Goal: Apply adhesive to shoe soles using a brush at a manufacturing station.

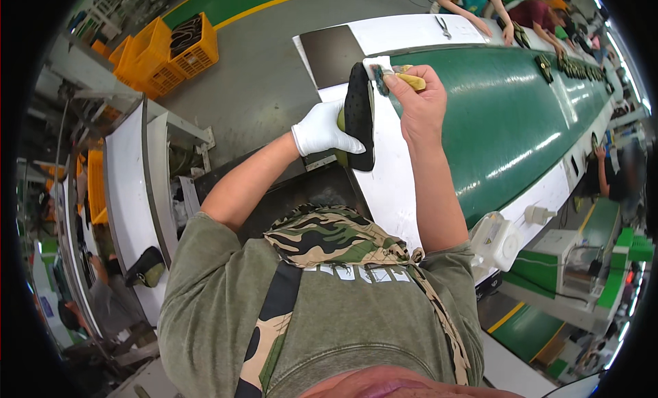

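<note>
My left hand [322, 129], in a white glove, is closed round a shoe [360, 117]. The shoe is held on its side, its black studded sole turned to the right, and a bit of olive-green upper shows by the glove. Bare, my right hand [423, 107] pinches a stained yellow-and-white wad [413, 81]; whether it is cloth or sponge I cannot tell. The wad's white, dark-smeared end lies close beside the toe end of the sole. Whether the two touch is not clear.
A green conveyor belt [473, 124] with white edges runs off to the right, with a row of shoes [579, 70] far along it. Pliers [444, 28] lie on the far edge near co-workers. A white plastic bottle [497, 240] stands right; yellow crates [147, 55] sit left.
</note>
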A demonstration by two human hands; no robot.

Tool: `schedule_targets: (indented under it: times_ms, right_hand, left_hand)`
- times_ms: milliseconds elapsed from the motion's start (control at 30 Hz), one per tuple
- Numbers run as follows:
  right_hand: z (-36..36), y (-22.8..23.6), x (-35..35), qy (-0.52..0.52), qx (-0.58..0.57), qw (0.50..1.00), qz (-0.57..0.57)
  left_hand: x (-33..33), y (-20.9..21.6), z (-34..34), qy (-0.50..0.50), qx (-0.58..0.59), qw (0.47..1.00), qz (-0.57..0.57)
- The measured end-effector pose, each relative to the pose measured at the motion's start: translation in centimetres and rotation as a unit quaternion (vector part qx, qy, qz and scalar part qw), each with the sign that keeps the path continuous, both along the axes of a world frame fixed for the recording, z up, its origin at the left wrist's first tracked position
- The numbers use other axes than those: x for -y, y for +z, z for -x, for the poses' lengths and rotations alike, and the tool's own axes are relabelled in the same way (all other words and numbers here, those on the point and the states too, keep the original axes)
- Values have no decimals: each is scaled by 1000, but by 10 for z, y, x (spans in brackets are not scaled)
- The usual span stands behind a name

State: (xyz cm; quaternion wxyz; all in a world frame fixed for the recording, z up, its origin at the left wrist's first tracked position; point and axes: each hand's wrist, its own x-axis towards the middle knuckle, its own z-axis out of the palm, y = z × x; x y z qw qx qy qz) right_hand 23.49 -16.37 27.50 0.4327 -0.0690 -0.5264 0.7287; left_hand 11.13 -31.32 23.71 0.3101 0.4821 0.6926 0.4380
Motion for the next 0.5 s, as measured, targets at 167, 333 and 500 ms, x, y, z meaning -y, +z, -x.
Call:
schedule_targets:
  times_ms: [167, 333, 500]
  right_hand:
    - [30, -20, 10, -27, 79, 971, -225]
    - [27, -35, 15, 119, 125, 950, -258]
    - [77, -16, 15, 262, 120, 943, -169]
  left_hand:
    - [32, -12, 34, -80, 278, 957, -17]
    - [62, -12, 61, -67, 420, 904, -40]
    - [85, -1, 69, -45, 433, 899, -53]
